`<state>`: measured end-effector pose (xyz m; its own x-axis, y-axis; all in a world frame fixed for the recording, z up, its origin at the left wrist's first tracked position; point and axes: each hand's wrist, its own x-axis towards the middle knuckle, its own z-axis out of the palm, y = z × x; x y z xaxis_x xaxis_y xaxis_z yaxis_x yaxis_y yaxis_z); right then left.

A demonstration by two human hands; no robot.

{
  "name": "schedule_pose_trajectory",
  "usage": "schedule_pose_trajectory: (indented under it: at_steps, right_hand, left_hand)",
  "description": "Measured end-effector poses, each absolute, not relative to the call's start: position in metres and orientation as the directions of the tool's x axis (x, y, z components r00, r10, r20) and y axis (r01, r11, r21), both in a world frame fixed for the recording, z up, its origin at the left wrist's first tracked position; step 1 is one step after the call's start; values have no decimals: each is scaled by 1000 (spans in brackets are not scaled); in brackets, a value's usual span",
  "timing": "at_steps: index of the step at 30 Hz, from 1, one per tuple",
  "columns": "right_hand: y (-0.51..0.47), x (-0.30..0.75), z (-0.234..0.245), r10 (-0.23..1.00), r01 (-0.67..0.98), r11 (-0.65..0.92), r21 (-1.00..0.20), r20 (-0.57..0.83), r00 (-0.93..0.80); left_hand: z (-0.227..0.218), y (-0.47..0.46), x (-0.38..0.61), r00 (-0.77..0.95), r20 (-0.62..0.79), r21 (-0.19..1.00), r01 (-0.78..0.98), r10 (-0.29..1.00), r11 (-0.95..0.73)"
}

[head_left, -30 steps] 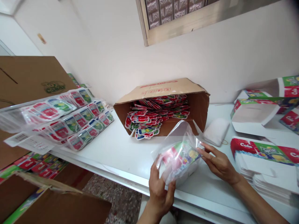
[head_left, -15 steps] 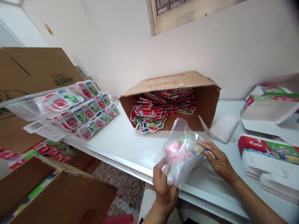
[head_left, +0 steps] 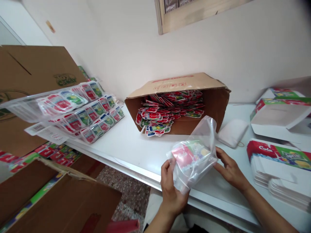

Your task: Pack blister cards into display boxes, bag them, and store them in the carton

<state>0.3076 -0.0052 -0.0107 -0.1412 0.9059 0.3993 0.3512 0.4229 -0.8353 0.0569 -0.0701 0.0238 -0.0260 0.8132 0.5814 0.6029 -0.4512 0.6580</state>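
Note:
A clear plastic bag (head_left: 205, 129) surrounds a small printed carton (head_left: 183, 155) with red, green and purple panels, held over the table's front edge. My left hand (head_left: 171, 191) is closed on the bag and carton at the lower left, thumb below and fingers along the side. At the right side, my right hand (head_left: 228, 166) pinches the bag's edge between thumb and fingers. Just behind lies a cardboard box (head_left: 218, 106) on its side, with a heap of red and green can-shaped packets (head_left: 157, 116) spilling toward its opening.
Filled clear packs (head_left: 92, 118) stand stacked at the table's left end. To the right are flat printed cartons (head_left: 284, 161), an opened carton (head_left: 279, 113) and a white pouch-like item (head_left: 233, 132). An open cardboard box (head_left: 63, 200) sits low at front left, beside the white table (head_left: 116, 152).
The bag now covers the carton's right end, and its loose top has swung to the right. My right hand has shifted from the carton's corner to the bag's edge.

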Motion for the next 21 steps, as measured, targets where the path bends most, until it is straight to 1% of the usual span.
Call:
schedule_pose_trajectory:
  at_steps: [2,4,6,9,10,12,14,17,19,21]
  right_hand:
    - [-4,310,-3,899,316,431,-845,376,-223]
    - [-3,311,1,901,264,418,-869,360,-243]
    - [1,310,1,921,206,377,-903,343,-184]
    - [11,305,-1,958,88,287,-954,286,-18]
    - [16,303,-1,967,44,254,-966,255,12]
    - [26,301,4,981,-6,192,-981,192,11]
    - [34,301,13,986,31,162,-986,161,-34]
    - [41,301,33,974,119,204,-972,189,-128]
    - [44,300,43,958,118,228,-966,201,-204]
    - [46,300,48,951,91,220,-971,192,-243]
  left_hand:
    - [26,-67,56,-42,576,669,598,816,-441]
    - [27,-63,56,-89,573,689,591,815,-420]
    - [25,-58,56,-114,559,705,586,821,-399]
    - [19,-49,51,-77,534,704,592,842,-392]
    - [16,-45,49,-54,525,702,592,849,-396]
    - [13,-37,42,15,511,702,571,860,-427]
    - [13,-30,35,96,492,719,515,865,-467]
    - [20,-22,29,163,454,785,391,876,-480]
    - [29,-19,28,179,408,837,318,895,-445]
    - [36,-16,28,192,373,867,277,908,-415]
